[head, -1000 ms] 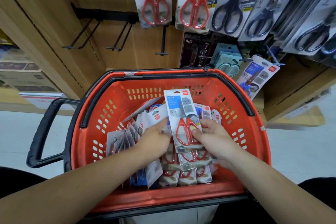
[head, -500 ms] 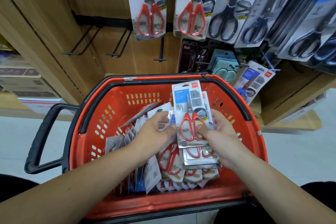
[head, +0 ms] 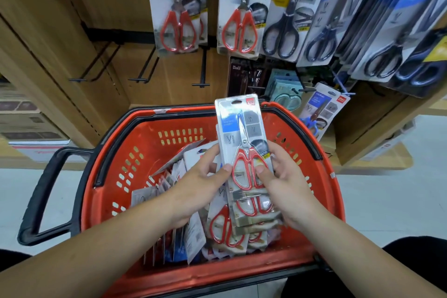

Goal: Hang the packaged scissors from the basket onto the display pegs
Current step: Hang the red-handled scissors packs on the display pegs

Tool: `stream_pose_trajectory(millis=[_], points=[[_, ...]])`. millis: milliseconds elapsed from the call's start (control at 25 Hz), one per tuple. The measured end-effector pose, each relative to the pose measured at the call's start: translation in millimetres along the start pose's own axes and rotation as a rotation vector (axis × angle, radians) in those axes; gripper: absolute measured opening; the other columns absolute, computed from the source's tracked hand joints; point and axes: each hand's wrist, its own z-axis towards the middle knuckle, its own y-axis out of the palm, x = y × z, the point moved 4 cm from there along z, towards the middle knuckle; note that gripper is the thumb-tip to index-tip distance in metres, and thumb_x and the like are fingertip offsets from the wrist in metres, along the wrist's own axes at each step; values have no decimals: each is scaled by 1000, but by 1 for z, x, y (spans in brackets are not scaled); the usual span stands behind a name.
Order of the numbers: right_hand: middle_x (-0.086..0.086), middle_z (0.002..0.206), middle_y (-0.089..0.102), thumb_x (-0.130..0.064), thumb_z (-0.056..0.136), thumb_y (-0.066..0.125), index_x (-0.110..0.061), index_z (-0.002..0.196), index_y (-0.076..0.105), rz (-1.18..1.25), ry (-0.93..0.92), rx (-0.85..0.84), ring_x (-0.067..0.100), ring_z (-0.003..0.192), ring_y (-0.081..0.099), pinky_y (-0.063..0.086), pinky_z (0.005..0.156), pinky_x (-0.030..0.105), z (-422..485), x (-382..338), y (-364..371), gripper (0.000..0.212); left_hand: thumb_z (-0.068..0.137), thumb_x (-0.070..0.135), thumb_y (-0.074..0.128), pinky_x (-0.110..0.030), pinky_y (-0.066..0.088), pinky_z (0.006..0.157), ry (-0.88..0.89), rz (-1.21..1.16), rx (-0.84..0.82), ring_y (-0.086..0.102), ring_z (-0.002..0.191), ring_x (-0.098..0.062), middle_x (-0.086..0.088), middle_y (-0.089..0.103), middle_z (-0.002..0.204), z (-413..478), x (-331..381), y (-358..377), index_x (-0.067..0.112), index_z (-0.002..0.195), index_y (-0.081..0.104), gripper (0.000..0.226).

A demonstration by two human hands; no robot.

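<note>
Both hands hold a stack of red-handled scissors packs (head: 242,138) upright over the middle of the red basket (head: 145,152), with its top past the far rim. The left hand (head: 200,184) pinches the stack's left edge, thumb in front and fingers curled behind. The right hand (head: 285,184) clamps the right edge, thumb on the handles. Loose packs (head: 193,237) lie in the basket below. Bare pegs (head: 137,79) jut from the wooden panel beyond the basket's far-left corner.

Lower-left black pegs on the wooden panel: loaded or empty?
Empty. The three black pegs jut bare from the wooden panel, with nothing hung on them; red-handled packs hang from the row above.
</note>
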Motion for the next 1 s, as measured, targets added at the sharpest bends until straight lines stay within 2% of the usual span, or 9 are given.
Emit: stream_pose_trajectory(millis=[160,240,320,400,480,600,760,880,1000], points=[[4,126,76,-3,109,49,-34,143,54,94,21,14,26,119,72,52,107,57,3,-1,-3,46,109,26,57,-50,54,107,6,-80,-26,71,121,-21,-3,69,135,6,2,-5,64,145,44,54],[3,121,77,-2,108,49,-34,141,57,97,55,52,26,114,74,54,105,58,7,-2,-5,46,105,12,64,-48,58,103,10,-50,19,74,113,-20,0,76,124,7,-2,-6,53,147,50,60],[1,117,79,-1,107,51,-32,138,59,40,62,76,22,110,75,55,104,55,10,-6,-9,45,100,5,69,-44,59,101,11,16,112,77,103,-19,1,80,109,10,-8,-10,40,141,60,55],[-2,112,80,1,105,53,-31,134,62,2,55,107,19,104,77,57,101,53,10,-11,-15,44,100,2,68,-49,58,103,7,17,186,77,100,-21,1,81,104,13,-11,-16,32,138,64,48],[1,108,80,1,105,54,-29,130,65,30,58,147,22,98,78,59,96,56,10,-14,-22,40,103,2,63,-53,58,101,3,-6,226,78,100,-22,2,81,105,16,-9,-24,31,136,64,44],[1,108,81,-1,105,55,-30,128,65,43,79,157,22,100,78,58,98,54,9,-12,-26,38,106,0,56,-49,59,101,11,-55,253,77,104,-21,5,81,110,16,-9,-33,31,136,64,44],[0,118,78,-6,107,54,-38,129,64,6,114,44,21,107,75,56,102,52,5,1,-8,39,110,3,50,-51,55,107,26,-137,220,75,111,-22,7,79,117,11,-7,-22,15,129,72,31],[2,128,74,-6,109,52,-36,133,63,33,96,36,20,110,75,56,104,51,2,9,1,40,114,18,43,-45,59,103,38,-209,207,75,114,-22,5,79,120,7,-1,-12,27,133,68,32],[3,119,78,-6,110,49,-30,134,61,122,96,36,27,111,75,55,103,56,0,10,3,37,114,40,36,-40,48,114,108,-141,152,63,131,-8,20,67,138,2,1,-4,52,145,51,36]])
